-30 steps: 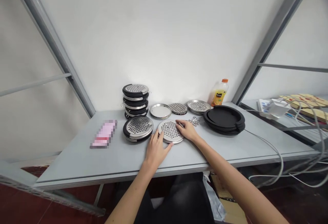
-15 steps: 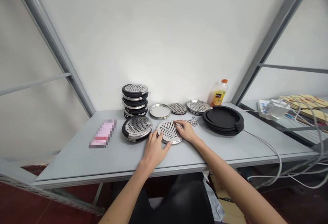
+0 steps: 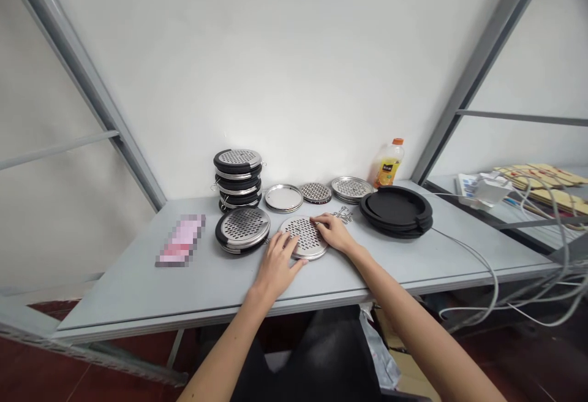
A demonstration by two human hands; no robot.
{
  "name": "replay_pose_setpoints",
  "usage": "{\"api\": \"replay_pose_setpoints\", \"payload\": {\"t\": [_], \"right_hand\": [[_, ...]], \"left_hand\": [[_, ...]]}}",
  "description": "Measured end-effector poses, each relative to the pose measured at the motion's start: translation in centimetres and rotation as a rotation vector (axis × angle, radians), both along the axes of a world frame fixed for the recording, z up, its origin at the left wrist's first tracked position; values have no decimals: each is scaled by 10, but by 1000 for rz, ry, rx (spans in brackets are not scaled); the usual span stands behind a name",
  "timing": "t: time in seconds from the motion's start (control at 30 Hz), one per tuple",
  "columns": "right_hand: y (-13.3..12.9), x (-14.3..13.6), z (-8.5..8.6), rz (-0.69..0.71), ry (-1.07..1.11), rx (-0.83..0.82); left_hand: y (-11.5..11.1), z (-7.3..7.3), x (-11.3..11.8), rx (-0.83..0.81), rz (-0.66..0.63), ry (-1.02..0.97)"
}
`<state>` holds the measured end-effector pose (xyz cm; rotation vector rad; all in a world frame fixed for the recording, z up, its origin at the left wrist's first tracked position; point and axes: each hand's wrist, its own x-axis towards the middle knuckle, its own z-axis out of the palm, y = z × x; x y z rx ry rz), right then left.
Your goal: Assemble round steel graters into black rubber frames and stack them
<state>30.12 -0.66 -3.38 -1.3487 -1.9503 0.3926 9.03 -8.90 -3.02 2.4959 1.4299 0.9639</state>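
Note:
A round metal grater plate (image 3: 305,236) lies stacked on other thin discs on the table in front of me. My left hand (image 3: 278,261) grips its left and front edge, fingers on top and the thumb at the near rim. On its right and far side, my right hand (image 3: 334,232) holds the rim with curled fingers. Left of my left hand sits another grater plate (image 3: 245,228) in a black holder with a metal rim. Small metal clips (image 3: 342,215) lie in a pile just beyond my right hand.
Behind stand a tower of black-rimmed graters (image 3: 237,178), plain round discs (image 3: 283,197), coarse grater discs (image 3: 315,192) and more grater plates (image 3: 351,189). Black rings (image 3: 395,211) are stacked at right, before an orange-capped bottle (image 3: 388,163). A blurred pink item (image 3: 181,241) lies left; white cables (image 3: 482,267) hang right.
My left hand's fingers have shifted slightly inward over the grater plate. The right hand keeps its place on the rim. The whole view has moved a little.

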Motion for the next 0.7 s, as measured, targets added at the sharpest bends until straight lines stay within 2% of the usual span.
{"api": "replay_pose_setpoints", "payload": {"t": [0.1, 0.2, 0.33, 0.4, 0.47, 0.57, 0.63, 0.7], "right_hand": [[1, 9, 0, 40, 53, -26], [0, 20, 4, 92, 116, -49], [-10, 37, 12, 258, 233, -62], [-17, 43, 15, 364, 293, -84], [-22, 46, 15, 412, 346, -147], [-24, 44, 9, 305, 379, -168], [-22, 42, 4, 186, 357, -55], [-19, 43, -1, 143, 324, 80]], "left_hand": [[-3, 6, 0, 36, -131, 38], [-5, 11, 0, 83, -193, 69], [-1, 18, -1, 148, -146, -54], [2, 22, -2, 129, -97, -164], [6, 26, -1, 99, -74, -233], [9, 29, -3, 70, -104, -239], [9, 30, -5, 57, -135, -199], [9, 29, -8, 57, -153, -139]]}}
